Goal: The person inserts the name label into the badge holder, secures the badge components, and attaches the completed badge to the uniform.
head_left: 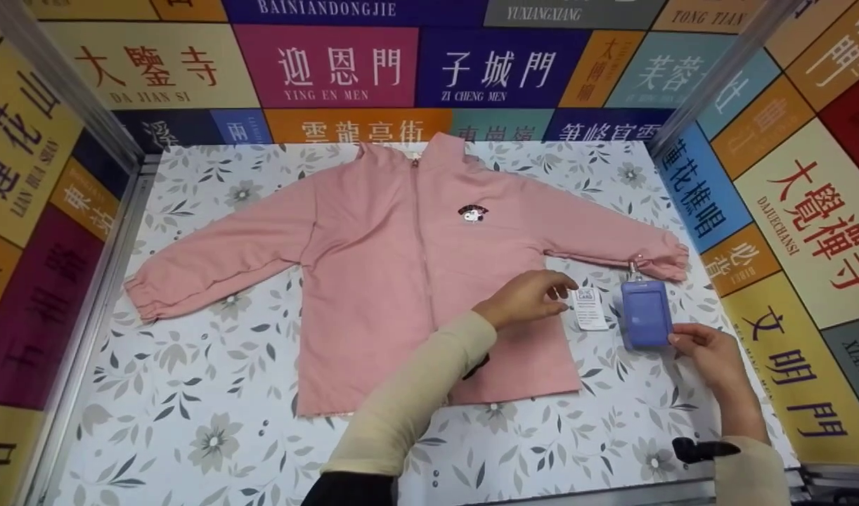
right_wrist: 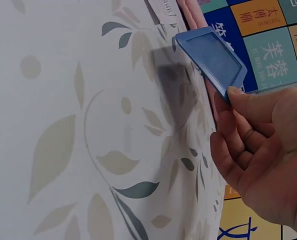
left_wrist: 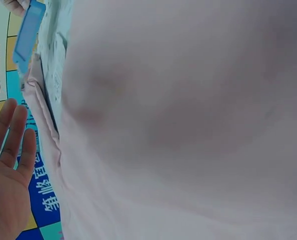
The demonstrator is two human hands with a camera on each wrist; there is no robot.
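My right hand (head_left: 711, 355) pinches the lower right edge of a blue badge holder (head_left: 646, 314). In the right wrist view the badge holder (right_wrist: 211, 55) is tilted and raised over the table, its corner between thumb and fingers. A clear strap with a metal clip (head_left: 634, 268) sits at its top end, close to the jacket's cuff. A white printed card (head_left: 590, 309) lies left of the holder. My left hand (head_left: 531, 299) hovers by the card's left edge, fingers loosely extended; whether it touches the card I cannot tell. In the left wrist view that hand (left_wrist: 8, 170) holds nothing.
A pink zipped jacket (head_left: 373, 281) lies spread across the table, sleeves outstretched, with a small cartoon patch (head_left: 473, 213) on its chest. Beneath is a white leaf-patterned tabletop (head_left: 211, 443). Panels with colourful lettering (head_left: 331, 67) stand around the back and sides.
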